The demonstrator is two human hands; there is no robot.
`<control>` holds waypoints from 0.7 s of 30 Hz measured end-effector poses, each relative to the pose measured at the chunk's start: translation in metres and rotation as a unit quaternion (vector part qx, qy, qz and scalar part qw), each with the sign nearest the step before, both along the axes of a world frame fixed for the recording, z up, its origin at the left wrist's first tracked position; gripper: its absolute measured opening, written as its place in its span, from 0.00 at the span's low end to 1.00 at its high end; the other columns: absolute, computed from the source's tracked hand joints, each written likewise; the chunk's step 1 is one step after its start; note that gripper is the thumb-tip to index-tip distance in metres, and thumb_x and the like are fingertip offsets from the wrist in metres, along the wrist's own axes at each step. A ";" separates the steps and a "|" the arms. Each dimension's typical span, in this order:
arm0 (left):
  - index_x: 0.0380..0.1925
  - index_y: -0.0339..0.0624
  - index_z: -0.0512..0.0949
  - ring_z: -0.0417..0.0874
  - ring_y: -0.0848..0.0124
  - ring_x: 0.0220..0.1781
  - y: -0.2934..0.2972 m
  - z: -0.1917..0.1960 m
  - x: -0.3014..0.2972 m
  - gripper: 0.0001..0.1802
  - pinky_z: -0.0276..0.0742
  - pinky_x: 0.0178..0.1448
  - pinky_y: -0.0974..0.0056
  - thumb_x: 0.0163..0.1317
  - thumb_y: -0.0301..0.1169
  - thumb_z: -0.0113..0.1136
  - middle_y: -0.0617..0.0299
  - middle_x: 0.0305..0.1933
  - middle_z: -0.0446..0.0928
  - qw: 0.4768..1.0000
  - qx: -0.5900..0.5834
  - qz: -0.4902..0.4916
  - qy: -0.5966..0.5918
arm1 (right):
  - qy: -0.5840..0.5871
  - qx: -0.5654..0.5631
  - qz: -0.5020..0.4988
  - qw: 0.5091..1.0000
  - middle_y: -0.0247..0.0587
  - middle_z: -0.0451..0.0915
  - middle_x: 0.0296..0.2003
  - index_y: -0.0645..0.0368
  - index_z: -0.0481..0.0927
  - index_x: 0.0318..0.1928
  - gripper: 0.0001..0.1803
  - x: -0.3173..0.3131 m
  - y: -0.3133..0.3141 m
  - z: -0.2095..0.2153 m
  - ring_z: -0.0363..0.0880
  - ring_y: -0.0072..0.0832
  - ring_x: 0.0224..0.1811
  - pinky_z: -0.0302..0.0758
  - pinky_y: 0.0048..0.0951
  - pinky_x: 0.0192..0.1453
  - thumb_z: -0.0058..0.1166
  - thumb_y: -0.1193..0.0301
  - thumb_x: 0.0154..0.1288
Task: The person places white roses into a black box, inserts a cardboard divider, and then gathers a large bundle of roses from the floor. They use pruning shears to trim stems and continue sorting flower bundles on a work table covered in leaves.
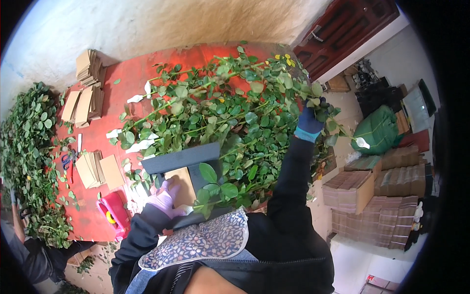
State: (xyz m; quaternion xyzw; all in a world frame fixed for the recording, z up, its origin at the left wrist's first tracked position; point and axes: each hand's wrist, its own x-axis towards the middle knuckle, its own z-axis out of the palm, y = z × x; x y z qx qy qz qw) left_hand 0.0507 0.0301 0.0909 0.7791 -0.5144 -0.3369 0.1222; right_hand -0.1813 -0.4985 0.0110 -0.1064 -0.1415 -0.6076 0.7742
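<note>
The person's left hand in a lilac glove (164,200) rests on a flat tan cardboard piece (184,188) in a dark grey ridged holder (182,157). The right hand in a dark blue glove with a teal cuff (310,122), raised at the far right, grips a leafy green stem (332,123). Long leafy cuttings (230,115) cover much of the red tabletop (128,90). A bright pink tape dispenser (117,227) sits left of the holder, near upright tan cardboard slips (89,170).
</note>
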 end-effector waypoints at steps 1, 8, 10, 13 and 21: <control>0.63 0.40 0.67 0.64 0.46 0.70 -0.001 0.000 0.000 0.47 0.54 0.72 0.39 0.48 0.56 0.68 0.44 0.69 0.61 1.000 0.001 -0.012 -0.018 | 0.074 0.084 -0.065 0.992 0.50 0.78 0.56 0.63 0.76 0.57 0.19 0.009 -0.006 0.004 0.75 0.43 0.60 0.74 0.50 0.66 0.47 0.66 0.73; 0.64 0.41 0.66 0.64 0.46 0.70 -0.001 0.001 -0.002 0.47 0.53 0.72 0.39 0.49 0.57 0.67 0.43 0.69 0.61 1.000 0.023 -0.004 -0.020 | 0.186 0.287 -0.188 0.921 0.52 0.70 0.64 0.64 0.69 0.65 0.24 0.048 0.003 0.006 0.71 0.43 0.64 0.66 0.46 0.73 0.41 0.64 0.75; 0.60 0.41 0.70 0.70 0.44 0.63 -0.008 0.008 -0.007 0.47 0.69 0.66 0.51 0.39 0.47 0.77 0.44 0.66 0.64 0.998 -0.016 -0.016 -0.054 | 0.171 0.203 -0.140 0.954 0.49 0.79 0.55 0.64 0.75 0.58 0.20 0.010 -0.013 -0.001 0.78 0.42 0.56 0.74 0.43 0.65 0.41 0.64 0.75; 0.60 0.42 0.70 0.70 0.43 0.62 -0.010 0.007 -0.004 0.47 0.70 0.65 0.51 0.39 0.46 0.78 0.44 0.66 0.64 0.998 -0.011 -0.016 -0.052 | 0.312 0.061 -0.186 0.930 0.46 0.78 0.54 0.60 0.75 0.56 0.17 0.015 -0.025 0.027 0.77 0.38 0.56 0.77 0.42 0.58 0.47 0.65 0.73; 0.66 0.44 0.63 0.70 0.53 0.68 -0.003 0.005 -0.004 0.49 0.62 0.69 0.45 0.47 0.55 0.68 0.47 0.71 0.61 0.998 0.039 -0.010 -0.046 | 0.347 -0.264 -0.236 0.868 0.48 0.76 0.56 0.63 0.72 0.59 0.20 0.003 0.039 0.200 0.78 0.39 0.55 0.76 0.43 0.59 0.48 0.65 0.73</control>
